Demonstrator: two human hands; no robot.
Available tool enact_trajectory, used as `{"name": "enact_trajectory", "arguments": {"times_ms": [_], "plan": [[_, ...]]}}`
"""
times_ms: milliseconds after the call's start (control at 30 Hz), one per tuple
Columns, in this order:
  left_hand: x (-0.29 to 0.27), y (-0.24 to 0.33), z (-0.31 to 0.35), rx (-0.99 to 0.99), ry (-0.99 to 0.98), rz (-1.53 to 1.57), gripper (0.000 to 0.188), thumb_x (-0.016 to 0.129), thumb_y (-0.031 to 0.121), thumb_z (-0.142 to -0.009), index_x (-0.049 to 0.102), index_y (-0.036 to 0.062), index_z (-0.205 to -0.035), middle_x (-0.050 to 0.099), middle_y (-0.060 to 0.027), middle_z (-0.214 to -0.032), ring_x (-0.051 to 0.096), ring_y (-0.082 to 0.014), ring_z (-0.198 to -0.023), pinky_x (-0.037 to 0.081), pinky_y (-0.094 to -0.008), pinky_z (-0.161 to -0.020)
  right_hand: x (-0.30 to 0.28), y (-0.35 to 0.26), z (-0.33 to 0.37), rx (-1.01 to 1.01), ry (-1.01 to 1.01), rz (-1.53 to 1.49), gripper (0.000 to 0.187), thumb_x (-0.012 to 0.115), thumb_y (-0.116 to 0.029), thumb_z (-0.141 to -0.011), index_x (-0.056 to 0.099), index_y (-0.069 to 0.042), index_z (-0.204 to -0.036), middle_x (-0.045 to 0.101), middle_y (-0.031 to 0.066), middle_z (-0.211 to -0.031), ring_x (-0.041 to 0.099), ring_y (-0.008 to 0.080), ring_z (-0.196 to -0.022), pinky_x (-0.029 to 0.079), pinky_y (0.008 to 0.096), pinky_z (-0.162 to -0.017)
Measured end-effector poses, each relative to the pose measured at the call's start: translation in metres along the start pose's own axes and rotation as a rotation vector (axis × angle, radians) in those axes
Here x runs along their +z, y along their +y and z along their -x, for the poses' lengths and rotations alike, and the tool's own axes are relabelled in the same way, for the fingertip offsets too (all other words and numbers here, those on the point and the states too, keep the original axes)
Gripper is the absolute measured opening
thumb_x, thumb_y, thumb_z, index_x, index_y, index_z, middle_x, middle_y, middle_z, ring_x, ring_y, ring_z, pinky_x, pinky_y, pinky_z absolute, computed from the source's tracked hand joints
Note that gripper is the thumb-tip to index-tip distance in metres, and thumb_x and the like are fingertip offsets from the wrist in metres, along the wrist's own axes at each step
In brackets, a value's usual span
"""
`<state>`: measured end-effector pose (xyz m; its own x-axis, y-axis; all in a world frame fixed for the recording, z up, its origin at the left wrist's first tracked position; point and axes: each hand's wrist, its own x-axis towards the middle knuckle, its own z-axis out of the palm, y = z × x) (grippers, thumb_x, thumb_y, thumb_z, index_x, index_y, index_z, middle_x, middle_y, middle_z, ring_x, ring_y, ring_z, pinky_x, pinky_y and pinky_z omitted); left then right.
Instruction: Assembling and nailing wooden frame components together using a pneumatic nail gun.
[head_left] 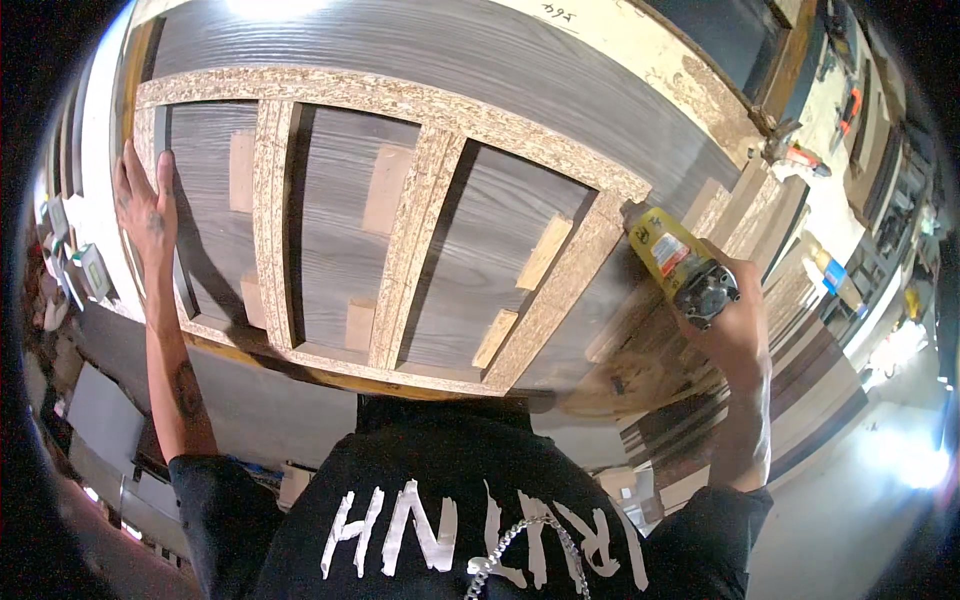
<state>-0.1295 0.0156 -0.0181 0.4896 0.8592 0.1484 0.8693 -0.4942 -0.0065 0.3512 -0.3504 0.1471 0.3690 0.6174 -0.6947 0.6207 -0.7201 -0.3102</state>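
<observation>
**Power tool (668, 258) aimed at the far right corner of the particle-board frame (330, 86)**

Right hand (738, 305): closed around the tool; finger position on the trigger cannot be told. Tool is yellow-green with a black rear end, long axis slanting from lower right (rear) to upper left (nose). Nose sits at the corner where the far rail meets the right-end upright; contact or a slight gap, cannot tell.

Frame: lies to the left of the right hand, on a grey wood-grain panel (540, 80). Long axis runs left to right across the person's front, bowed by the lens. 4 uprights, 3 openings; 6 small wood blocks (388, 190) visible within them, 2 per opening.

Left hand (148, 212): open, fingers extended, at the frame's opposite end, beside the left upright; grasps nothing visible. Of the 2 hands, the right is clearly nearer the working corner. Loose boards (745, 225) lie beyond the tool, to its right.
</observation>
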Motion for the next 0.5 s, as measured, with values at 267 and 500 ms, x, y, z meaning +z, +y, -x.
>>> {"name": "enact_trajectory", "arguments": {"times_ms": [267,500], "plan": [[0.000,-0.003,-0.002,-0.008,0.031,0.002,0.074,0.047,0.063,-0.094,0.041,0.0126,-0.147,0.041,-0.0212,-0.146,0.041,-0.0386,-0.135,0.034,-0.0506,-0.110,0.010,0.027,-0.013,-0.105,-0.012,0.123,0.021,0.078,-0.016,-0.074,0.068,-0.004,-0.088,0.066,0.0141,-0.072,0.064,0.0341,-0.068,0.052,0.0406,-0.067],[0.004,-0.005,0.000,0.006,0.037,0.003,0.074,0.046,0.065,-0.093,0.042,0.0139,-0.147,0.044,-0.0202,-0.145,0.044,-0.0381,-0.133,0.038,-0.0549,-0.108,0.006,0.006,-0.007,-0.246,0.009,0.228,0.029,0.070,-0.009,-0.074,0.064,-0.004,-0.102,0.068,0.0164,-0.079,0.067,0.0315,-0.071,0.052,0.0377,-0.067]]}}
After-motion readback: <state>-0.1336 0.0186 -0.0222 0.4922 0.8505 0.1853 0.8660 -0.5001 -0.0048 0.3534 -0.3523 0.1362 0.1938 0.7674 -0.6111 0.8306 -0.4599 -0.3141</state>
